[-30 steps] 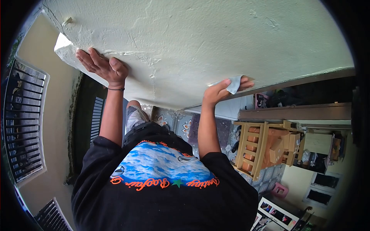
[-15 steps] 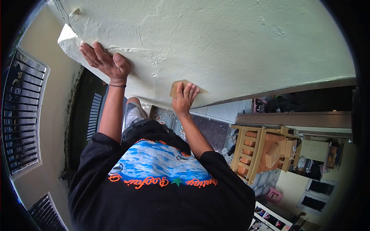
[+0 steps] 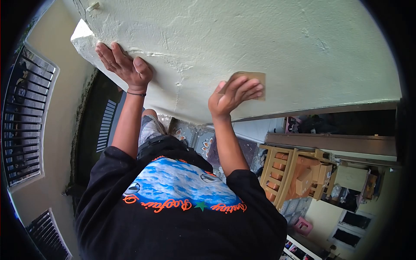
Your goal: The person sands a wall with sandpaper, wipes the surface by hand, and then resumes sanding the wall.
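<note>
"Beneath the right hand [image 3: 229,97], what lies?"

"Sheet [image 3: 257,75]: between fingers and wall [image 3: 294,56], projecting past the fingertips. Fingers extended close together, holding it."

"Form and axis?"

"Thin, tan, straight-edged, curled thumbward; long axis follows the fingers. Wall: rough, cracked. Left hand [image 3: 125,68]: flat on it, thumb spread."

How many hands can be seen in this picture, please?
2. The left hand is flat on the pale wall, near its corner; the right hand, farther right, holds a brown sheet. No others show.
</note>
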A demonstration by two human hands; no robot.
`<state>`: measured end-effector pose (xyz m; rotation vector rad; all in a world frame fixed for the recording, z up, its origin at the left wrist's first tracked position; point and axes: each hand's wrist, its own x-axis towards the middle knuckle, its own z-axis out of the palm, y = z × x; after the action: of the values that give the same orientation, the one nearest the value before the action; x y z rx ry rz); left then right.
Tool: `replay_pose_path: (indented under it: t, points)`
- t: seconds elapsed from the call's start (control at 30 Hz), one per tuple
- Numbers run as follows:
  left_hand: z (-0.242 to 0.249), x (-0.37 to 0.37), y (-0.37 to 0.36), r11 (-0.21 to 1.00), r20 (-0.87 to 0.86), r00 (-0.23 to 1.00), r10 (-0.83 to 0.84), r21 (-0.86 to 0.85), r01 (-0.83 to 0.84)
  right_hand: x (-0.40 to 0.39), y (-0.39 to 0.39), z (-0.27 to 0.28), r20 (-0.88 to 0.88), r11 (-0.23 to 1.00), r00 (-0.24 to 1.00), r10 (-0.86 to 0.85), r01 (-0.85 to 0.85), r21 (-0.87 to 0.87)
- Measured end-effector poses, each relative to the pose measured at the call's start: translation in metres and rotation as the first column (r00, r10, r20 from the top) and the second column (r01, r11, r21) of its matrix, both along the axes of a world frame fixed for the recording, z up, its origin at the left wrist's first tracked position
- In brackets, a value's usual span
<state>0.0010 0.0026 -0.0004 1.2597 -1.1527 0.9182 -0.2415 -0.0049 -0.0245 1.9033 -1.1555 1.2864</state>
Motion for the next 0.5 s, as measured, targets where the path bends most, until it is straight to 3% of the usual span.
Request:
replay_pose_path:
  t: [0.07,0.13,0.43,0.5]
  points:
    - [0.001,-0.001,-0.001,1.0,0.003,1.0,0.003,-0.002,-0.003,0.006,0.017,-0.083,-0.214,0.986,0.975,0.058,-0.022,0.167]
    - [-0.001,0.0,-0.004,1.0,-0.014,1.0,-0.012,-0.027,0.011,0.008,0.027,-0.122,-0.182,0.971,0.974,0.139,-0.098,0.216]
    - [-0.001,0.0,-0.002,0.999,-0.016,1.0,-0.017,-0.031,0.017,0.001,0.019,-0.098,-0.13,0.965,0.978,0.161,-0.128,0.23]
    - [-0.002,0.0,-0.001,0.999,-0.014,1.0,-0.019,-0.029,0.019,0.001,0.011,-0.095,-0.178,0.992,0.981,0.073,-0.053,0.118]
